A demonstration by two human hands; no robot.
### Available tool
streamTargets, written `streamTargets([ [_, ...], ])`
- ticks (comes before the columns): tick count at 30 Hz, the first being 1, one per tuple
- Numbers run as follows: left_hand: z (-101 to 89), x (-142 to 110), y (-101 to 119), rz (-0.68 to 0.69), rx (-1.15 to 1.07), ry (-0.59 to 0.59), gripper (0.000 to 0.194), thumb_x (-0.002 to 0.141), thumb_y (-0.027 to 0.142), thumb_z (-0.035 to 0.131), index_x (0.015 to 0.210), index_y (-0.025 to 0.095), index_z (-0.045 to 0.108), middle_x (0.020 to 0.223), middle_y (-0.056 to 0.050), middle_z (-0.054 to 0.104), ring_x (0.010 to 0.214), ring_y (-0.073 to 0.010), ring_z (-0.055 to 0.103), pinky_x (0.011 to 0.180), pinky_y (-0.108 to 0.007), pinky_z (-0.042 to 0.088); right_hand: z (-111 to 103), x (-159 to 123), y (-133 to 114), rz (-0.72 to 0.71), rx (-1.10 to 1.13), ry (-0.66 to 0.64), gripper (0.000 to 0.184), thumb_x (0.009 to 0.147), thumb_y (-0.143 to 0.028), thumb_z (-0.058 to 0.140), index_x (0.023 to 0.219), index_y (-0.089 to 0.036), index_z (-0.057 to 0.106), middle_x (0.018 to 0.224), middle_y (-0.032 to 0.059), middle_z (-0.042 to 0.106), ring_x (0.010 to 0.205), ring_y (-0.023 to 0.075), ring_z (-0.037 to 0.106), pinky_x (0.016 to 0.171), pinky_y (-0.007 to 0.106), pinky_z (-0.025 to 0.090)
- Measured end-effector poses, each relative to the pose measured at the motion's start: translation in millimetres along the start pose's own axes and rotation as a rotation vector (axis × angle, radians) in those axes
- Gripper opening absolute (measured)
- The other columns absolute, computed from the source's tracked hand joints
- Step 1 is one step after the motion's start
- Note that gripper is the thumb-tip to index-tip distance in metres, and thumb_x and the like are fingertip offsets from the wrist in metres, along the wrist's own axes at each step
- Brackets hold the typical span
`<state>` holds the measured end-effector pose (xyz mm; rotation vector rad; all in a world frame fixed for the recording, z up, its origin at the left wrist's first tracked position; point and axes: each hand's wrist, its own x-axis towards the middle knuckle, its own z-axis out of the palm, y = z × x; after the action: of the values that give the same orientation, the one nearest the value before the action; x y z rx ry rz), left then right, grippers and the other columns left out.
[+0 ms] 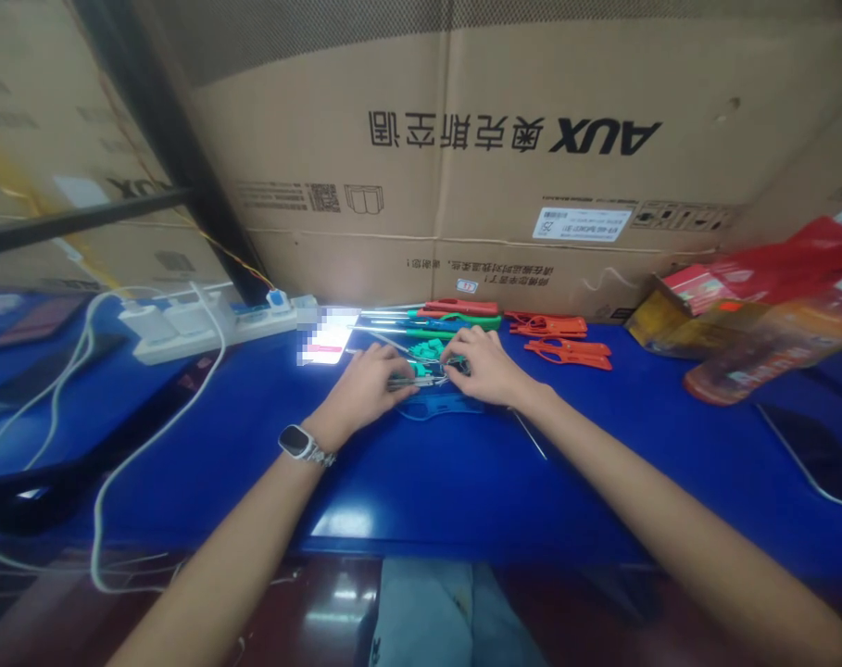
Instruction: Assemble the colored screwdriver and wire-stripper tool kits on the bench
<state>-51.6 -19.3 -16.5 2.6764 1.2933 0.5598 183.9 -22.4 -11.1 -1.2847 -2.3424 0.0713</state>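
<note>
My left hand [366, 382], with a watch at its wrist, has its thumb and fingers closed on a thin metal piece [424, 381]. Close beside it, my right hand [486, 363] pinches a small dark part [455, 368] with thin wires; its exact kind is too small to tell. Just below the hands a blue plastic handle shell [440, 406] lies on the blue table [421, 482]. Small green parts [427, 349] sit behind the fingers. A thin metal rod [530, 435] lies by my right wrist.
Behind are long-nosed lighters [455, 310] with coloured handles and several orange handle shells [568, 352]. A lit phone [329, 335] and a power strip [216, 333] with white cables stand left. A drink bottle [774, 347] lies right. A large cardboard box [490, 185] closes the back.
</note>
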Motion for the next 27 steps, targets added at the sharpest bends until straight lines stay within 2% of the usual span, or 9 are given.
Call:
streamTargets([
  [6,6.4,7,6,0.140,0.129,-0.005,0.012,0.092,0.030,0.061,0.091,0.021,0.069,0.095,-0.006,0.062,0.093,-0.0249,0.054,0.081,-0.037,0.038,2,-17,2,0.103,0.076,0.035,0.010,0.087,-0.024,0.059,0.091,-0.023,0.069,0.099,0.0062,0.066,0.102,0.0263,0.053,0.089,0.043,0.035],
  [10,-1.8,7,8,0.160,0.179,0.029,0.017,0.097,0.030,0.052,0.093,0.018,0.064,0.098,-0.008,0.062,0.095,-0.0262,0.056,0.080,-0.038,0.040,-3,-20,7,0.179,0.185,0.088,0.014,0.087,-0.020,0.056,0.091,-0.023,0.069,0.100,0.0062,0.067,0.102,0.0259,0.055,0.088,0.042,0.036],
  [14,-14.1,4,10,0.127,0.050,0.115,0.019,0.101,0.032,0.044,0.100,0.018,0.056,0.102,-0.010,0.064,0.092,-0.0254,0.061,0.077,-0.037,0.044,-10,-26,9,0.189,0.247,0.130,0.015,0.088,-0.028,0.061,0.100,-0.023,0.068,0.108,0.0069,0.067,0.107,0.0273,0.054,0.092,0.043,0.037],
  [17,-19.0,5,10,0.061,-0.087,0.139,0.020,0.103,0.036,0.040,0.107,0.021,0.052,0.092,-0.007,0.067,0.079,-0.0223,0.064,0.069,-0.033,0.046,-8,-28,8,0.160,0.188,0.082,0.033,0.083,-0.040,0.070,0.113,-0.026,0.065,0.118,0.0070,0.064,0.114,0.0305,0.051,0.094,0.046,0.035],
  [19,-21.5,7,11,0.045,-0.140,0.169,0.020,0.103,0.037,0.040,0.110,0.022,0.051,0.092,-0.006,0.068,0.079,-0.0222,0.066,0.068,-0.032,0.046,-3,-26,7,0.153,0.139,0.082,0.039,0.082,-0.040,0.071,0.119,-0.026,0.063,0.121,0.0074,0.063,0.115,0.0310,0.050,0.093,0.046,0.036],
  [23,-30.1,18,14,0.058,-0.077,0.252,0.023,0.101,0.038,0.043,0.111,0.020,0.055,0.095,-0.007,0.070,0.080,-0.0223,0.066,0.067,-0.031,0.044,8,-20,8,0.167,0.109,0.183,0.035,0.088,-0.031,0.062,0.123,-0.025,0.060,0.121,0.0087,0.065,0.111,0.0292,0.053,0.090,0.043,0.037],
  [27,-35.6,30,13,0.018,0.028,0.334,0.028,0.101,0.042,0.046,0.109,0.020,0.060,0.091,-0.006,0.072,0.071,-0.0198,0.063,0.062,-0.029,0.039,11,-14,14,0.219,0.183,0.258,0.022,0.089,-0.028,0.058,0.109,-0.023,0.064,0.107,0.0073,0.070,0.102,0.0266,0.060,0.088,0.042,0.038],
])
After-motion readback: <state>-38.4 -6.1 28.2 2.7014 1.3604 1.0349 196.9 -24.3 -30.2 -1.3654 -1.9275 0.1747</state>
